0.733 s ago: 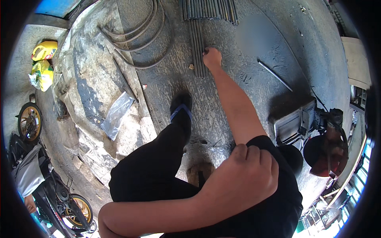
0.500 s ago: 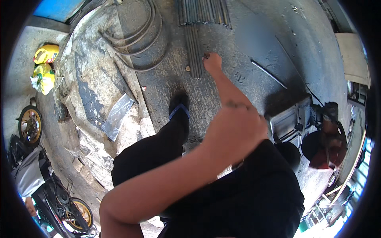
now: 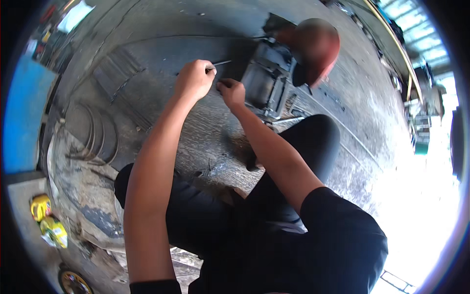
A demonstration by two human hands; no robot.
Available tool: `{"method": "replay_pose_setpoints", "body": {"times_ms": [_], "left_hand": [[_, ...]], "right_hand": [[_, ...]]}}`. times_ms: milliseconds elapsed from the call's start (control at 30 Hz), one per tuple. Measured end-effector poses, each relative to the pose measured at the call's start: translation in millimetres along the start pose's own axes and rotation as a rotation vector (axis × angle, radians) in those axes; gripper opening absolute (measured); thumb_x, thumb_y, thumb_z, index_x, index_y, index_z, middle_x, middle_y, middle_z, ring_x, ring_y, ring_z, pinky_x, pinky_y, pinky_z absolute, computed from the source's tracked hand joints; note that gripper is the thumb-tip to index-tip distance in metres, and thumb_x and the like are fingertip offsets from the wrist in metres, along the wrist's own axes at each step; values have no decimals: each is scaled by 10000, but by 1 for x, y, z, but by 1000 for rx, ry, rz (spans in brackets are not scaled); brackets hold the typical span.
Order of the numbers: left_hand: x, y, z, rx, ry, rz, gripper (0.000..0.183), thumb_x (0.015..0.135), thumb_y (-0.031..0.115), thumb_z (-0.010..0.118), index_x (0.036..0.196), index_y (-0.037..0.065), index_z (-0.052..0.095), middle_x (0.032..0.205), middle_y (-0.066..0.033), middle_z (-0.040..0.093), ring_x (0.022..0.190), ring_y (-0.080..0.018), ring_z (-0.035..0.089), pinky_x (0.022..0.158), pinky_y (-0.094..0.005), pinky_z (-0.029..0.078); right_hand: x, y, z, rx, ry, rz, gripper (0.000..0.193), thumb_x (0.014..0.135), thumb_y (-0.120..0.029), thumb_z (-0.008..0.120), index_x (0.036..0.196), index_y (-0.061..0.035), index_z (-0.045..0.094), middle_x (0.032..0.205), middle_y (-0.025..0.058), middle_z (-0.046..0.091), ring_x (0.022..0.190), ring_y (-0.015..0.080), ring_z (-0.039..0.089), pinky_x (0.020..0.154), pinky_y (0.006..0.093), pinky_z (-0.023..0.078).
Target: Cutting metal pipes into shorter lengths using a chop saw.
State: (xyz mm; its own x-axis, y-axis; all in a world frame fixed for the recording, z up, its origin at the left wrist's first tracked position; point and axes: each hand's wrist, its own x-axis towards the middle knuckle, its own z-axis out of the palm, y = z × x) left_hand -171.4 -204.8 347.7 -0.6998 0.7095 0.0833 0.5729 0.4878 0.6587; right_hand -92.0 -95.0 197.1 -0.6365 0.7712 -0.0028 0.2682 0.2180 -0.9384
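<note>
My left hand [image 3: 195, 79] is raised over the floor with its fingers curled; whatever they hold, if anything, is hidden. A thin metal rod [image 3: 223, 62] shows just beyond it, partly covered by the hand, and I cannot tell whether the two touch. Close by on the right, my right hand [image 3: 231, 92] has its fingers pinched together around something dark and too small to name. The two hands are slightly apart. Beyond the right hand stands a machine with a dark metal base [image 3: 262, 81] and a red rounded part [image 3: 327, 54].
Bundled metal bars [image 3: 115, 71] lie on the floor at the left. Nearer are bent metal hoops [image 3: 98, 132] on a dirty sheet. A yellow jug [image 3: 40, 207] and a yellow bag [image 3: 54, 231] stand at the far left. A motorbike wheel [image 3: 74, 282] shows below them.
My view has swung to the right, toward the machine. My right hand has left the bars' side. Both hands are now close together before the machine, and my left arm no longer crosses over the right.
</note>
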Motion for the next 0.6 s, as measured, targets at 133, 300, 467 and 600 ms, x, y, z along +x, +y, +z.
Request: {"method": "replay_pose_setpoints", "body": {"times_ms": [133, 300, 467, 600], "left_hand": [[-10, 49, 58, -76, -51, 191, 165, 820, 181, 610, 897, 60, 693, 835, -174, 667, 809, -352, 643, 710, -419, 501], [-2, 126, 71, 67, -158, 361, 167, 815, 192, 621, 906, 69, 688, 828, -164, 670, 814, -347, 648, 720, -417, 511], [34, 184, 76, -136, -79, 480, 206, 810, 183, 645, 938, 26, 683, 844, -163, 686, 805, -288, 679, 721, -348, 513], [64, 188, 71, -111, -80, 508, 235, 823, 173, 649, 987, 6, 670, 868, -130, 691, 818, -219, 664, 747, -313, 500]], "right_hand": [[-25, 58, -83, -126, 246, 176, 226, 774, -154, 654, 919, 13, 699, 696, 117, 668, 603, 153, 629, 564, 317, 488], [-39, 94, -99, 373, 310, 533, 269, 767, -159, 626, 929, 51, 670, 825, 196, 682, 794, 343, 670, 713, 418, 500], [-40, 123, -88, 213, 308, 430, 220, 758, -140, 647, 899, 24, 688, 806, 168, 686, 729, 275, 674, 670, 383, 511], [-54, 93, -72, 10, 283, 332, 275, 716, -219, 647, 887, -10, 699, 854, 197, 679, 849, 360, 659, 746, 421, 504]]}}
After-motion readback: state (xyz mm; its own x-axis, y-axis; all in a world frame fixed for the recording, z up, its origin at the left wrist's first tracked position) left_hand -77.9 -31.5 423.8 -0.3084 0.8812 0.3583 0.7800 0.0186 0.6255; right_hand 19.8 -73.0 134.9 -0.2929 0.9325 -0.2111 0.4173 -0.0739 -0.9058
